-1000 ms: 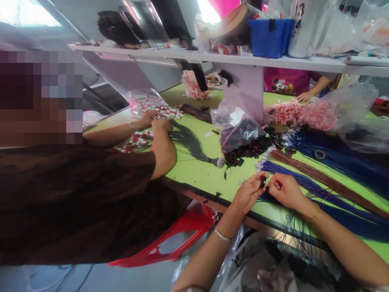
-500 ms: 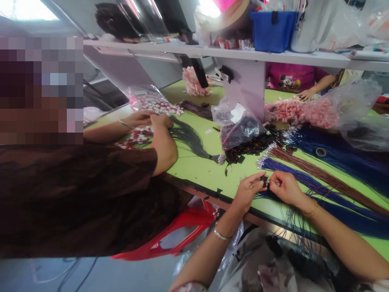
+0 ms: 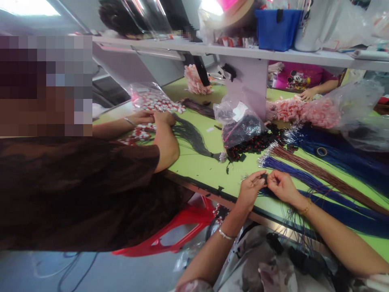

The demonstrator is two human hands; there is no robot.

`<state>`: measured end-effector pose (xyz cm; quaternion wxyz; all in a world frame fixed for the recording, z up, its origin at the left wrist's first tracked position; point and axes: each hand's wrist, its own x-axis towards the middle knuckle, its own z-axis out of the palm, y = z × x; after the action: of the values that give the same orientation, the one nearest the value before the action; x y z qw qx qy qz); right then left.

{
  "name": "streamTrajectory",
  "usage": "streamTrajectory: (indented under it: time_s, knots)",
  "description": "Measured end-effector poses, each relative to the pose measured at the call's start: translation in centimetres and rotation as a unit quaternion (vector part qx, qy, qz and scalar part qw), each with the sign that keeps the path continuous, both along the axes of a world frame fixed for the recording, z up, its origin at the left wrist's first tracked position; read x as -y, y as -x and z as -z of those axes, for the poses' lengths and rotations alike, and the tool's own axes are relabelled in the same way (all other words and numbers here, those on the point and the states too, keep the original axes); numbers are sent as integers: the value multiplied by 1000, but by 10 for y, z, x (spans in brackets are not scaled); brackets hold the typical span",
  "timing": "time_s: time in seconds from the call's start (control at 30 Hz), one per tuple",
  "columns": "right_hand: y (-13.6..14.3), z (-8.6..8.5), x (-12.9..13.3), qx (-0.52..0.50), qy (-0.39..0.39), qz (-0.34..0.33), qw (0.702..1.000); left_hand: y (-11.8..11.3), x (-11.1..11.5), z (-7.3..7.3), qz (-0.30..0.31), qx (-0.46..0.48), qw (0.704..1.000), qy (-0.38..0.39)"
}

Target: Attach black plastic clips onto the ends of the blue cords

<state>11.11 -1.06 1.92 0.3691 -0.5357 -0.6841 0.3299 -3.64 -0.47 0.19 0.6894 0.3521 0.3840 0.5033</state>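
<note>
Between the fingertips of my left hand (image 3: 251, 186) is a small black connector housing (image 3: 265, 177), held just above the table edge. My right hand (image 3: 283, 185) pinches a thin wire against the housing's right side; the fingers hide most of it. Below my hands, dark wires (image 3: 291, 221) hang over the edge towards my lap, where black connectors (image 3: 275, 243) lie. Beyond my hands sits a heap of black connector housings (image 3: 252, 146). To its right, blue wires (image 3: 285, 172) and brown wires (image 3: 300, 162) with silvery tips lie in bundles.
At left, a co-worker's hands (image 3: 162, 117) are at a grey wire bundle (image 3: 194, 136). Another person's hand (image 3: 308, 94) is across the table by pink-white connectors (image 3: 291, 108). A shelf (image 3: 170, 48) with a blue bin (image 3: 276, 30) spans above. A red stool (image 3: 170, 233) stands below.
My right fingers have closed in nearer to the black housing, and the housing has turned slightly in my left fingers. The whole view has shifted a little.
</note>
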Motion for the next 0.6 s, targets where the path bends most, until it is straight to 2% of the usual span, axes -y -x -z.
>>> streamTrajectory:
  time_s: [0.13,0.33,0.47,0.53,0.6]
  knots:
    - [0,-1,0,7,-13,-35,999,0,0,2,-14,22,1000,15]
    - [3,1,4,54,-19,-13,998,-3,3,1,-26,-16,1000,2]
    - [-20,-7,-20,80,7,-55,995,-3,0,-1,2,2,1000,27]
    - [-38,-8,-38,154,-2,22,988,-5,-3,-2,2,21,999,44]
    - [-53,-5,-53,253,17,89,963,-7,-6,-2,3,41,998,57]
